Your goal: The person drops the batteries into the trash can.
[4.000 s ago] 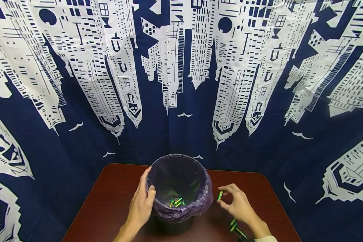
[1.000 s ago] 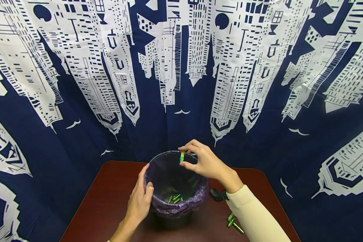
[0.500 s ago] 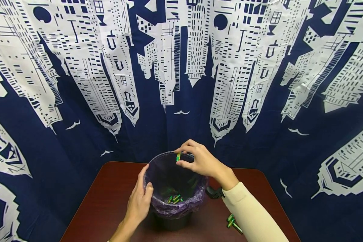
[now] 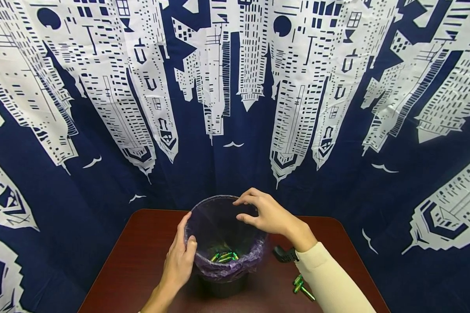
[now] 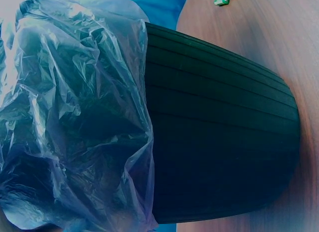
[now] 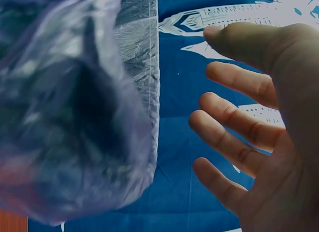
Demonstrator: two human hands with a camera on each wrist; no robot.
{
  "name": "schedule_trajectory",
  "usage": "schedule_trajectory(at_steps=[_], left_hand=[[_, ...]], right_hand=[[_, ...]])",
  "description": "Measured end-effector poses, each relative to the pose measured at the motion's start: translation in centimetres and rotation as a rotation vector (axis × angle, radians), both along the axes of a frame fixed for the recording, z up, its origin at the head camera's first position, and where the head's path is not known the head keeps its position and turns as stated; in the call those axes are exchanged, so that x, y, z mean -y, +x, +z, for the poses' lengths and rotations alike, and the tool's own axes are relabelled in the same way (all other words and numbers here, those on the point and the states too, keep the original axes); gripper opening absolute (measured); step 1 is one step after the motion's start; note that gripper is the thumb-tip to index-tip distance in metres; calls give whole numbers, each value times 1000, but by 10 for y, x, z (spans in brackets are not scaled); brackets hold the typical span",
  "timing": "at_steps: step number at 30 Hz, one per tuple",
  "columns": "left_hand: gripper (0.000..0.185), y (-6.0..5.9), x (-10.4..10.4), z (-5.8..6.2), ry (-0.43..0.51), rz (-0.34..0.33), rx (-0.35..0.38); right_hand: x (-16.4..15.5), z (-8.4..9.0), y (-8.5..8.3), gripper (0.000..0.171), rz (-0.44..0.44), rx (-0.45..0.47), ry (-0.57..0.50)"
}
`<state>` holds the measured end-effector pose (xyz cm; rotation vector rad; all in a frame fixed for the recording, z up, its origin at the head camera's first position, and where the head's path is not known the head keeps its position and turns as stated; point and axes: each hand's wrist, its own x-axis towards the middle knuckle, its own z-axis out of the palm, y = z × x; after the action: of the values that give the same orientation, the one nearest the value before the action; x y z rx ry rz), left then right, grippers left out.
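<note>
A dark ribbed trash can (image 4: 222,288) stands on the table, lined with a translucent purple bag (image 4: 239,270) folded over its rim. My left hand (image 4: 179,262) grips the can's left rim, fingers along the edge and thumb at the near side. Several green-and-yellow batteries (image 4: 224,257) lie at the bottom inside the bag. Over the right part of the opening is my right hand (image 4: 268,213), fingers and thumb spread apart with nothing between them. The right wrist view shows this hand (image 6: 259,132) beside the bag's rim.
A few more batteries (image 4: 303,288) lie on the reddish-brown table (image 4: 141,243) at right, close to the right sleeve (image 4: 333,278). Behind the table hangs a navy curtain (image 4: 203,174) with a white city print. A black wrist strap (image 4: 285,254) shows at the right wrist.
My right hand picked up a battery at the right, carried it over the can and let it go; its fingers are now apart. The batteries inside lie differently. The left hand stays on the rim.
</note>
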<state>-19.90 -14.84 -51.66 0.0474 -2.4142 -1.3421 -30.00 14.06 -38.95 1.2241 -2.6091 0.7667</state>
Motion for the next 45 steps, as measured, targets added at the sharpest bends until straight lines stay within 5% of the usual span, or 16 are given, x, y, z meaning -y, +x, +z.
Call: schedule_trajectory(at_steps=[10,29,38,45], left_hand=[[73,0,-1,0,-3,7,-2],[73,0,0,-1,-4,6,-8],[73,-2,0,-2,-1,-7,-34],[73,-2,1,-3,-2,-1,-32]], right_hand=[[-22,-7,9,32,-35,11,-74],[-65,-42,17,33,-112,-147,-173],[-89,-67,21,34,-177,-190,-194],[-110,-96,30,33,-245,-139,-169]])
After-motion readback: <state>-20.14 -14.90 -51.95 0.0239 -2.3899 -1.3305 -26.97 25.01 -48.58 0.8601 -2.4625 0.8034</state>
